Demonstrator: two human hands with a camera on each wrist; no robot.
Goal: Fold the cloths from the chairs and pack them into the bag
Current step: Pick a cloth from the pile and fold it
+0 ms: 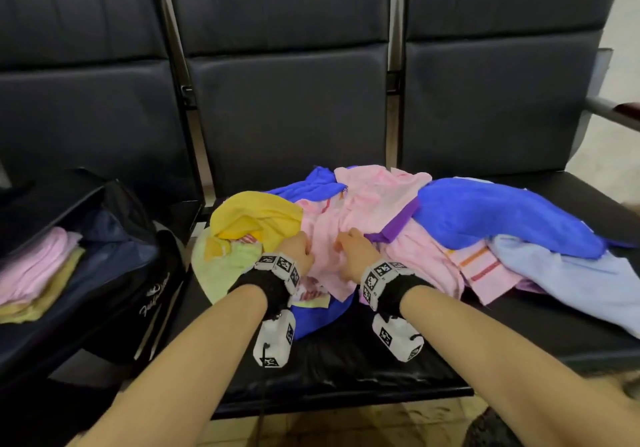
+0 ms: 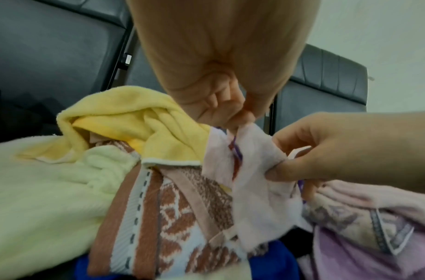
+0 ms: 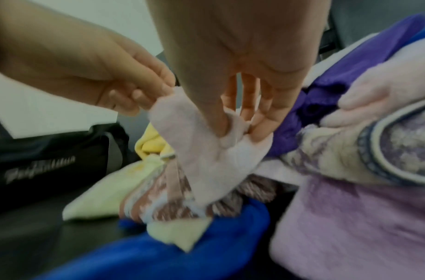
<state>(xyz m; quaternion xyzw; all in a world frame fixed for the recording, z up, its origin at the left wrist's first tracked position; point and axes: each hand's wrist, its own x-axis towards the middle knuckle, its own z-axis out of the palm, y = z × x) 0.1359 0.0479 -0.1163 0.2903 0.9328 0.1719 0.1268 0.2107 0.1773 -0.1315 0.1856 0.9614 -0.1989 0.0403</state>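
A heap of cloths lies on the middle and right chair seats. On top is a pale pink cloth (image 1: pixel 325 249) (image 2: pixel 252 189) (image 3: pixel 206 157). My left hand (image 1: pixel 300 246) (image 2: pixel 233 121) (image 3: pixel 144 102) pinches one upper edge of it. My right hand (image 1: pixel 348 242) (image 2: pixel 283 166) (image 3: pixel 237 130) pinches the same cloth a little to the right, thumb against fingers. Around it lie a yellow towel (image 1: pixel 256 214), a pale green towel (image 1: pixel 225 270), a brown patterned towel (image 2: pixel 163 217) and blue towels (image 1: pixel 502 218). The black bag (image 1: pixel 104 273) stands open on the left seat with folded pink and yellow cloths (image 1: pixel 38 273) inside.
Black padded chair backs (image 1: pixel 287 100) rise behind the heap. A light blue cloth (image 1: pixel 571 280) hangs over the right seat's front. A lilac towel (image 3: pixel 350 217) lies under the pile on the right. The seat's front edge (image 1: pixel 346 377) is bare black. A metal armrest (image 1: pixel 609 110) sticks out far right.
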